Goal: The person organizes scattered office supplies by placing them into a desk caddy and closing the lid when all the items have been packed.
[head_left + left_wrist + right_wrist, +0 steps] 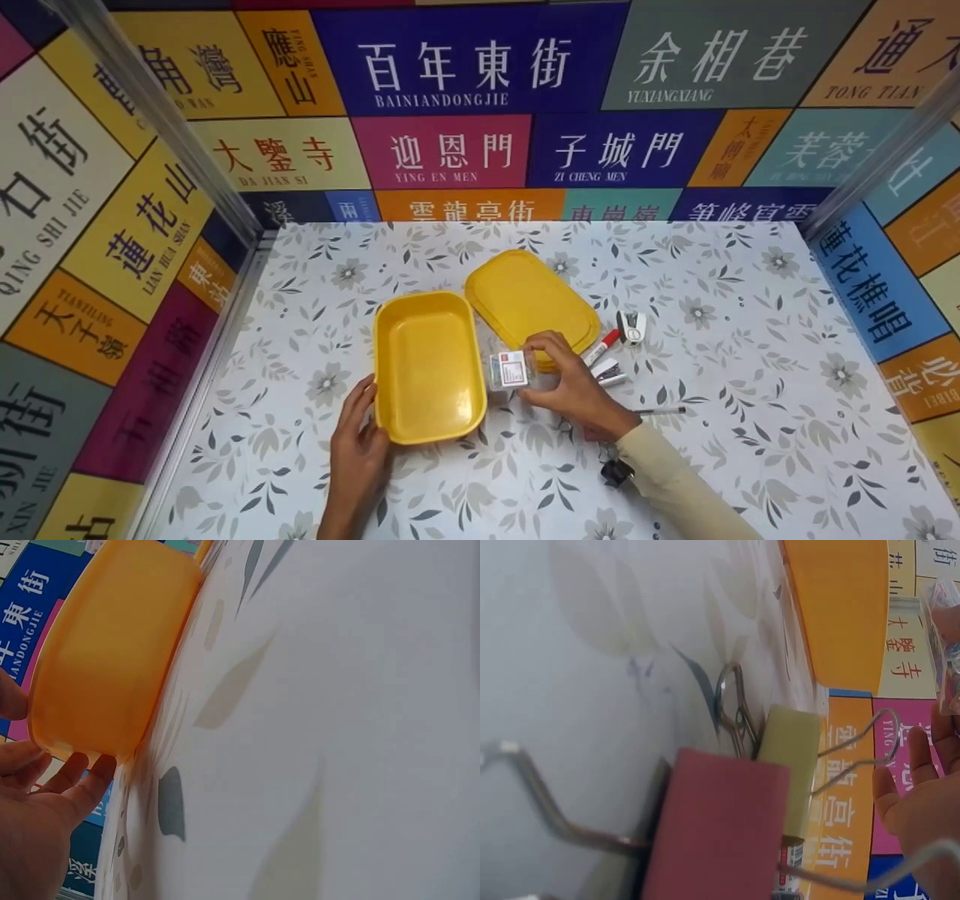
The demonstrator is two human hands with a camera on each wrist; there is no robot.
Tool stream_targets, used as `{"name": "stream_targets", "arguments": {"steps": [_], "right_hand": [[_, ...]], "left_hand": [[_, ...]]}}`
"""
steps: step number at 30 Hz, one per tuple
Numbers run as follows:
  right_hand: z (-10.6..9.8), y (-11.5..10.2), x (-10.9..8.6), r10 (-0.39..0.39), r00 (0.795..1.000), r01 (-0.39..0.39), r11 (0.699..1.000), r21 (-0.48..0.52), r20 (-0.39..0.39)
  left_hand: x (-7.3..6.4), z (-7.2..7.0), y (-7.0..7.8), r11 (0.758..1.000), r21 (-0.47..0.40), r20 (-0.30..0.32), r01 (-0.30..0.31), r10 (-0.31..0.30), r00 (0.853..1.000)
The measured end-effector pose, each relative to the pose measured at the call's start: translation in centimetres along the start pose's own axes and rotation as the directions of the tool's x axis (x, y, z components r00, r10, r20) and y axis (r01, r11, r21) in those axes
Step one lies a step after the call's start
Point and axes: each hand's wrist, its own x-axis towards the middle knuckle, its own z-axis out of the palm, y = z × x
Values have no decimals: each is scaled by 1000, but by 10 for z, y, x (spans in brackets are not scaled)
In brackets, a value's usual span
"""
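A yellow plastic box [429, 367] with no lid on it stands upright on the table. My left hand [358, 442] holds its near left corner, fingers along the left wall and thumb at the near end; the left wrist view shows the fingertips against the box [112, 645]. Just right of the box, my right hand [562, 386] pinches a small clear plastic case [510, 369] with a white label. Small colourful pieces show through the case [949, 652] in the right wrist view; their kind is unclear.
The yellow lid [532, 300] lies behind my right hand. Near it are a red-capped marker [602, 347], a small white-and-black stapler-like item [632, 328], another white item [609, 373] and a thin pen [664, 410]. Binder clips include black [616, 471], pink [716, 829] and yellow-green [789, 765] ones.
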Motion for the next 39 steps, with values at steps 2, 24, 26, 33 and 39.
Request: {"name": "stream_targets", "arguments": {"steps": [2,24,26,33,39], "right_hand": [[2,-1,0,-2,1000,2,1000,-13,10],[28,-10,8,-11,999,12,1000,-12,52],[30,-10,9,-13,998,13,1000,-11,57],[40,-4,13,-53,996,57,997,-54,73],[49,-1,18,-50,994,54,998,-33,102]], "left_hand": [[0,0,1,1000,1,4,-1,1,1000],[0,-12,-3,986,-165,185,27,4,983],[0,-12,-4,983,-182,182,18,16,983],[1,-12,-4,990,-137,178,35,-10,984],[0,-10,-2,986,-150,162,67,-42,986]]}}
